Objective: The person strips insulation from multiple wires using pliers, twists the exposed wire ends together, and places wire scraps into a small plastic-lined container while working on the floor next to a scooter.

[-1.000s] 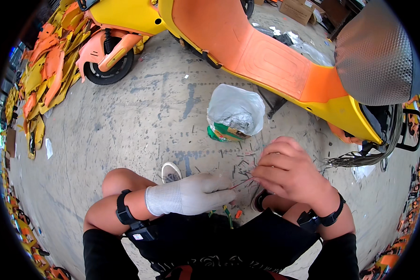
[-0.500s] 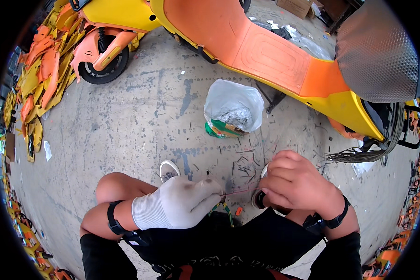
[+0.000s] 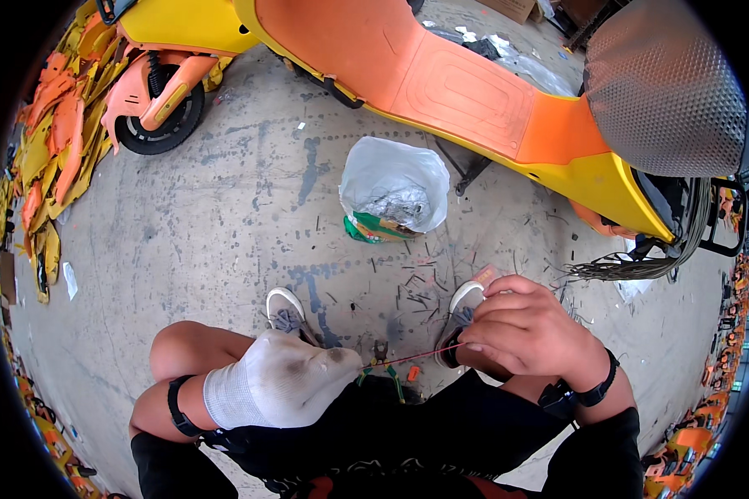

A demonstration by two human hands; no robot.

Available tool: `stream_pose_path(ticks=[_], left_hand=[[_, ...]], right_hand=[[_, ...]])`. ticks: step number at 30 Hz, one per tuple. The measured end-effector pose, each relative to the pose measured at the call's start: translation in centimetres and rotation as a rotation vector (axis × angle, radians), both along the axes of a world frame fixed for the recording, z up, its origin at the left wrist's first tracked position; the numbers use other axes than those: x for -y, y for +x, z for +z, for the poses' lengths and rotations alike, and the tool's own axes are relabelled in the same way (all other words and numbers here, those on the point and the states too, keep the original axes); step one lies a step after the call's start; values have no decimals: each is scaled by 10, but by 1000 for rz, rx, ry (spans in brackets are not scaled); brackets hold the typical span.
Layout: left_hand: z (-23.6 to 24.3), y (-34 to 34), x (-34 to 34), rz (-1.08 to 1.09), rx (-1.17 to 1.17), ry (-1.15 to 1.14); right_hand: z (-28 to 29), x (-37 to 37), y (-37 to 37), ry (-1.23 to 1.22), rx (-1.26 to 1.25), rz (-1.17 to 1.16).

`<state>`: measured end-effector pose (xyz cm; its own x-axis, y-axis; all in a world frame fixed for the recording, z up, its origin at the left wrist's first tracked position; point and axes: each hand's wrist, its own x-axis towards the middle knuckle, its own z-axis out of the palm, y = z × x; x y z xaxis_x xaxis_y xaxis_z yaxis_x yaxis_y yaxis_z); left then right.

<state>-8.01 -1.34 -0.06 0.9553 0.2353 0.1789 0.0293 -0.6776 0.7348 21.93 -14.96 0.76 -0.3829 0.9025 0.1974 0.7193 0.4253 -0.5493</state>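
My left hand (image 3: 283, 382), in a white glove with a darkened patch, is closed on one end of a thin red wire (image 3: 416, 356). My right hand (image 3: 516, 328) is bare, fingers curled, pinching the wire's other part, so it stretches nearly straight between both hands. Beneath it, between my feet, are green-and-yellow handled pliers (image 3: 396, 381) and a small orange piece (image 3: 413, 374). Many short dark offcuts (image 3: 412, 295) are scattered on the floor beyond. A white plastic-lined bag (image 3: 374, 166) with a green outside stands farther forward.
A yellow-and-orange scooter (image 3: 466, 100) lies across the upper view, with a silver padded cover (image 3: 666, 91) and hanging grey cables (image 3: 641, 268) at right. Piled body panels (image 3: 50, 158) fill the left; cardboard (image 3: 508, 10) is at the back.
My left hand has moved left and down, curling further. My right hand has moved down. More red wire now shows stretched between them. The scene has shifted slightly left in the view.
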Motion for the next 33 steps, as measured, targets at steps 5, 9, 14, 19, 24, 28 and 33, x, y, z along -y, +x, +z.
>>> stream_pose_path(ticks=[5, 9, 14, 19, 24, 28, 33], left_hand=[[-3, -1, 0, 13, 35, -13], [0, -5, -1, 55, 113, 126], [-3, -16, -15, 40, 10, 48], [4, -16, -20, 33, 36, 203], [6, -21, -25, 16, -32, 124], [1, -25, -27, 13, -31, 179], [4, -32, -32, 54, -103, 182]], right_hand=[[3, 0, 0, 13, -9, -3], [9, 0, 6, 15, 52, -23], [3, 2, 25, -45, 45, -106], [4, -1, 30, -15, 54, -117], [5, 0, 36, -21, 63, -141], [1, 0, 36, 12, 53, -161], [-2, 2, 51, -22, -5, -238]])
